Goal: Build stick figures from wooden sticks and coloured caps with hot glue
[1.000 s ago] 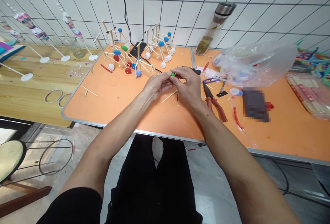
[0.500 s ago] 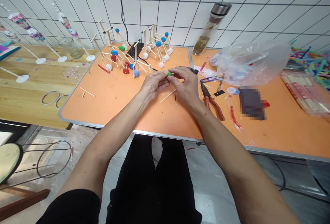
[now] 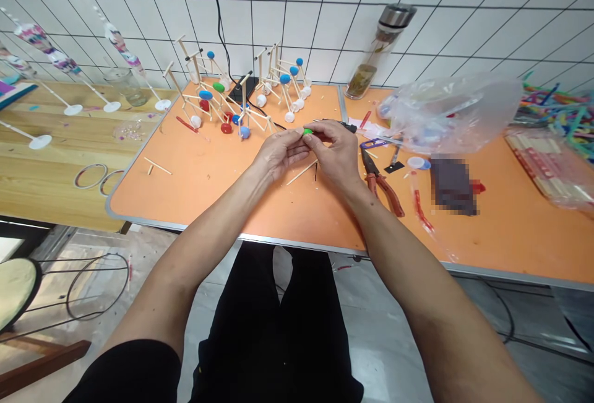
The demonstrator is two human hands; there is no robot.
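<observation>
A small green piece (image 3: 307, 132), rounded like a bead or a bit of clay, is pinched between my two hands above the orange table (image 3: 204, 199). My left hand (image 3: 281, 150) closes on it from the left with thumb and fingertips. From the right my right hand (image 3: 335, 152) grips the same piece, fingers curled. Most of the piece is covered by fingertips. A thin wooden stick (image 3: 301, 173) lies on the table just below my hands. Pliers with red-brown handles (image 3: 383, 187) rest right of my right hand.
Several small stick frames with coloured balls (image 3: 206, 95) stand at the back left. A glass bottle (image 3: 369, 69) leans near the tiled wall. At the right are a clear plastic bag (image 3: 445, 115), packed sticks (image 3: 542, 164) and colourful pipe cleaners (image 3: 563, 112). Metal rings (image 3: 90, 176) lie on the wooden table.
The green piece has shifted very slightly to the right between my fingertips, and more of its top shows. My hands have otherwise kept their place.
</observation>
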